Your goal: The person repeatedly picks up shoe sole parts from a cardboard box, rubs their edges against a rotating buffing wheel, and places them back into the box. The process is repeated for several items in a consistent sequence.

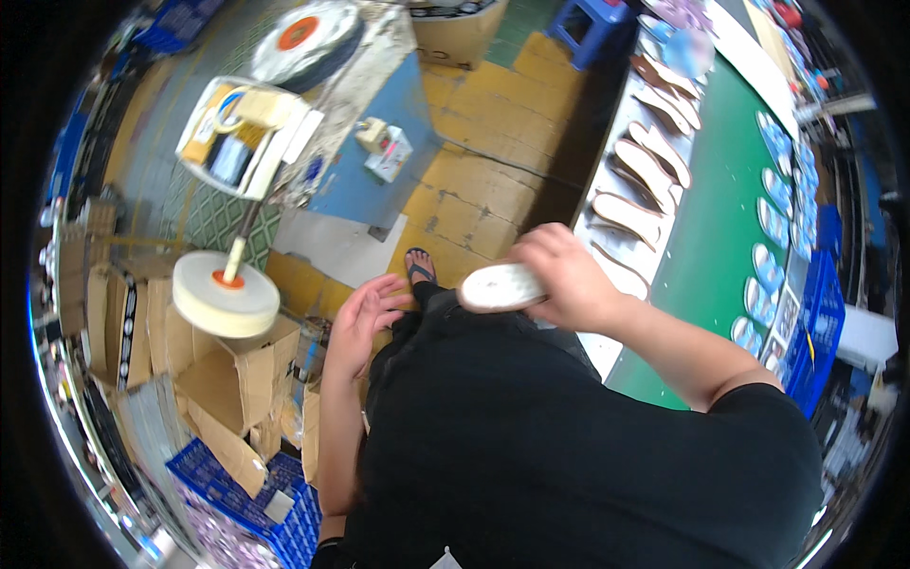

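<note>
In my right hand (567, 277) is a shoe sole (500, 287) with a pale, whitish face and a thin brown edge, held out in front of my body. The fingers wrap over one end of it, so that end is hidden. My left hand (365, 321) is raised beside it, fingers apart and nothing in them, a short gap away from the sole. On the metal ledge to my right lies a row of similar soles (626, 216), some overlapping in pairs.
A green conveyor belt (706, 237) carries blue-and-white sandals (761, 302) along its far side. At left, a blue machine (365, 142) bears a white buffing wheel (226, 294) and a tray (248, 137). Cardboard boxes (227, 379) and a blue crate (242, 498) stand lower left; a blue stool (586, 33) is ahead.
</note>
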The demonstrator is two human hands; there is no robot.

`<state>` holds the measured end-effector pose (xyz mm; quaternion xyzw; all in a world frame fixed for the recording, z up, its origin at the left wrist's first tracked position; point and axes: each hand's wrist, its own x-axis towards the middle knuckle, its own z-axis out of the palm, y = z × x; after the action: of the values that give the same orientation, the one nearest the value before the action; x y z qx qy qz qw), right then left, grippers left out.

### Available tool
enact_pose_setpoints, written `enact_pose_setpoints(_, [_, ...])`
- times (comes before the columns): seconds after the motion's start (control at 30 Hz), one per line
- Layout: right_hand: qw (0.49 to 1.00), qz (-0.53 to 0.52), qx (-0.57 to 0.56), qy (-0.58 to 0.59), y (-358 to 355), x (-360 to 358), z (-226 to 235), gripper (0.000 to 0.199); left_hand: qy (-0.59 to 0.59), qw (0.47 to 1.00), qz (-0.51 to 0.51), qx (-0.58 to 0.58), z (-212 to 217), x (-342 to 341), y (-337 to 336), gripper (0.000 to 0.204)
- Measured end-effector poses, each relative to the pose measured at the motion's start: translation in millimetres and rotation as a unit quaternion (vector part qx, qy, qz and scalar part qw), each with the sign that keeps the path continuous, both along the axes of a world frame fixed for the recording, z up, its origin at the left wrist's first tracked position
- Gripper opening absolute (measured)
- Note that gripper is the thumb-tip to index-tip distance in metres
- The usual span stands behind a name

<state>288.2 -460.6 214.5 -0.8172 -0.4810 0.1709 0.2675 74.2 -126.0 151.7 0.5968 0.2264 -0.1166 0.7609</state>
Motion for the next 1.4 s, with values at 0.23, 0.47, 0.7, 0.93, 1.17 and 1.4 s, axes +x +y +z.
enact_pose_setpoints(0.23, [0.964,0.215,0.149,-0.045,160,-33,35,0.079,0.001,0.9,0.166,-0.403,26,-14,0,0.096])
enact_pose_setpoints(0.47, [0.992,0.04,0.114,0.038,163,-20,-13,0.067,-0.149,0.868,0.387,-0.273,39,-83,-9,0.072])
enact_pose_setpoints(0.7, [0.988,-0.026,-0.027,0.148,116,-18,-35,0.04,-0.181,0.92,0.336,-0.088,53,-68,-27,0.09])
enact_pose_setpoints(0.93, [0.819,0.168,0.089,0.542,135,-64,1,0.082,-0.135,0.895,0.392,-0.165,63,-28,-32,0.056])
enact_pose_setpoints(1.17, [0.953,0.152,0.191,0.181,170,-58,26,0.065,-0.089,0.856,0.496,-0.113,82,-18,-31,0.042])
enact_pose_setpoints(1.4, [0.928,0.222,0.241,0.179,196,-54,39,0.032,-0.14,0.843,0.52,-0.013,90,-8,-21,0.052])
